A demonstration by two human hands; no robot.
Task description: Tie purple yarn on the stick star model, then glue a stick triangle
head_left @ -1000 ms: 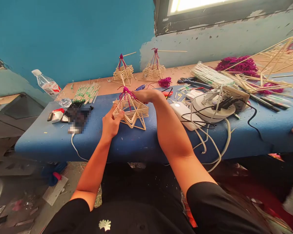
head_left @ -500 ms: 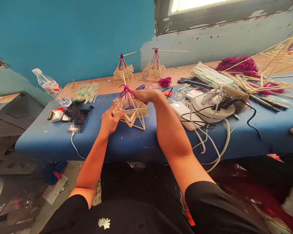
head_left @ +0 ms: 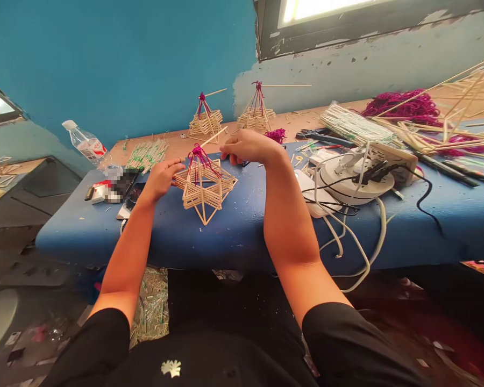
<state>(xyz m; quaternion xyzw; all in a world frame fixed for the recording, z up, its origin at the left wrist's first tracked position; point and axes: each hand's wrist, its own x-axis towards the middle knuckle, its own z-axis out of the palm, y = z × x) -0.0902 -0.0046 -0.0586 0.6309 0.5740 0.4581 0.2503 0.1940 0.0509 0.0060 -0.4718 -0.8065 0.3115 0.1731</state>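
Note:
A star-shaped stick frame (head_left: 204, 188) with purple string tied at its peak stands on the blue padded table (head_left: 242, 231). My left hand (head_left: 161, 176) grips its left edge. My right hand (head_left: 248, 146) is just behind and to the right of the frame, fingers curled, and pinches a thin wooden stick (head_left: 213, 136) that points up and to the left past the purple knot (head_left: 196, 153).
Two finished stick frames (head_left: 205, 119) (head_left: 257, 113) stand at the back. A plastic bottle (head_left: 85, 144), green-tipped sticks (head_left: 146, 153), a phone (head_left: 123, 185) lie left. A white round device (head_left: 353, 174) with cables, stick bundles and purple yarn (head_left: 403, 106) crowd the right.
The frame has turned and shifted left under my left hand. My right hand left the purple top, moved back and now holds a thin stick. The camera shifted slightly.

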